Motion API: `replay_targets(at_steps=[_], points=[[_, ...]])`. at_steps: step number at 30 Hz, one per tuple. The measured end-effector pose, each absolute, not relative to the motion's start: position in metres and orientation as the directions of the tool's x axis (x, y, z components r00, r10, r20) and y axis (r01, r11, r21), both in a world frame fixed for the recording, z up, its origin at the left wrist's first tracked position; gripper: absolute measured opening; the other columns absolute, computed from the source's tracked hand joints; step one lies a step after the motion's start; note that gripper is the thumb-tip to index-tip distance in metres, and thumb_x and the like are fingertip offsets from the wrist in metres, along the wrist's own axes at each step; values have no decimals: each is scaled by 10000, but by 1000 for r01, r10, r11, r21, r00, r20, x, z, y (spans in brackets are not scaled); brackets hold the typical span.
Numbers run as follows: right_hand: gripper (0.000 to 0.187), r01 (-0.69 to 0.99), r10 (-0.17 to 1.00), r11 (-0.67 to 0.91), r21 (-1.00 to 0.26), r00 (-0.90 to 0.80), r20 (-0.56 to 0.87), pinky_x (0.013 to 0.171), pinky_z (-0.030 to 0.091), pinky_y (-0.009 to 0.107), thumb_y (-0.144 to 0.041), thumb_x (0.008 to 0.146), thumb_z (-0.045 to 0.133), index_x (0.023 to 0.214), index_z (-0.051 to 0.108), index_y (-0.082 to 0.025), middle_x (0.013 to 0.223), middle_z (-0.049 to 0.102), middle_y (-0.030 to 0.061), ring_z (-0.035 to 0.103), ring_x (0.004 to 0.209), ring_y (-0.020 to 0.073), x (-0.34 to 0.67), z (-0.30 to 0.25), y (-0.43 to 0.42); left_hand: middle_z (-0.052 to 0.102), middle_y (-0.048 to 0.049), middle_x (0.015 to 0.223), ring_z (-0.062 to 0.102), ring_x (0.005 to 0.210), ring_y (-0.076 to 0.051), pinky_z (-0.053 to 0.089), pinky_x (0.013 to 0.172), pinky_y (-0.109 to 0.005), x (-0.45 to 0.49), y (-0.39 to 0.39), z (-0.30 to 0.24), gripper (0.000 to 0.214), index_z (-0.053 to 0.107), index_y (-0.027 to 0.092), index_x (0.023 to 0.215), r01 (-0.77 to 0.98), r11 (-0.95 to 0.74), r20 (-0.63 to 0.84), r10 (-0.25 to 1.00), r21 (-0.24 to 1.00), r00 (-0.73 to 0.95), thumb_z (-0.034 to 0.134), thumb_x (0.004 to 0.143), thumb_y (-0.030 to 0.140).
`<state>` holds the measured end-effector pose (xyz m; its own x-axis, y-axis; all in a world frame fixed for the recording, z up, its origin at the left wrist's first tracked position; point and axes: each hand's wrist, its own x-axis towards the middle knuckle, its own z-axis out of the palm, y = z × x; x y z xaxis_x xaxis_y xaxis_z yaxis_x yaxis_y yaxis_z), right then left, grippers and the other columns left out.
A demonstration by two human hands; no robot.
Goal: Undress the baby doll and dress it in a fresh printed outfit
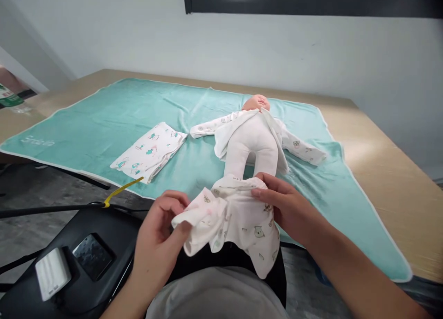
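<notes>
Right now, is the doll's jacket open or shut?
Open: the jacket spreads to both sides of the doll, baring its white belly. Any neck fastening: cannot tell.

- Muted, even indoor light.
- Pale glare on the wooden table point(362, 148), right side.
- Soft shadows beside the doll point(254, 144).
- Wide-angle stretching toward the edges.
- Small print on the white device point(51, 270) blurs.

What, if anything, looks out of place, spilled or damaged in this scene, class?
Nothing looks spilled or damaged. The patterned top on the doll looks askew: its front lies open, flaps spread aside, exposing the white torso. The yellow tie also seems odd, its long tail jutting out from the black cable.
</notes>
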<state>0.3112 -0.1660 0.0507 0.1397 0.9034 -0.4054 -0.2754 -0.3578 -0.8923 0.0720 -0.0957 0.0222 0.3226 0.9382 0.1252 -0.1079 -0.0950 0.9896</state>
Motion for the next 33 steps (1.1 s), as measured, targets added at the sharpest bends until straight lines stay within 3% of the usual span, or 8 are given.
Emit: replay_targets(at_steps=[4,8,12,17,23,27,33], points=[[344,-114,884,-428,-897,156,-442,606,453,244,-522,813,692,910,576,-213,848,619,0,589,743,150,307,55,-164,588,-8,853,570,689,-107,458,584,-201,85,-99,36,223,495,179,767,-303,159,-4,891,940,454,670,866,276],[436,82,880,-475,-876,61,-471,649,491,275,-476,733,782,1045,610,-225,950,673,32,633,834,204,304,63,-161,549,22,788,540,630,-101,446,534,-197,97,-101,52,192,451,213,832,-511,280,67,827,813,559,632,864,159],[488,-61,875,-483,-874,-81,-478,699,527,290,-415,713,809,1124,633,-218,998,702,49,665,869,211,302,60,-156,514,30,777,536,674,-115,459,575,-222,109,-99,69,233,437,219,817,-614,294,183,784,732,593,658,827,146],[448,-264,826,-559,-786,-253,-503,803,554,301,-326,710,824,1109,693,-170,1047,719,83,686,943,214,313,49,-151,385,63,648,453,576,-91,407,535,-216,102,-86,76,328,409,210,776,-685,324,142,835,653,532,735,774,243],[256,-78,732,-643,-762,-357,-581,727,564,267,-321,707,822,876,759,-140,888,732,68,690,806,182,329,47,-146,356,68,609,377,495,-77,332,444,-209,82,-74,65,278,426,199,757,-676,270,43,912,685,408,696,819,225],[250,-111,745,-620,-777,-393,-539,717,555,269,-345,727,812,837,732,-136,845,710,52,678,782,172,320,47,-141,331,66,612,355,480,-86,328,422,-226,81,-84,62,303,459,216,773,-653,314,5,899,689,438,753,784,288],[312,-429,837,-526,-734,-414,-359,790,562,298,-261,826,727,1122,677,-178,1039,722,70,696,906,189,314,40,-144,283,55,588,371,487,-91,384,466,-219,89,-92,56,238,510,239,757,-588,471,27,765,658,643,715,820,341]])
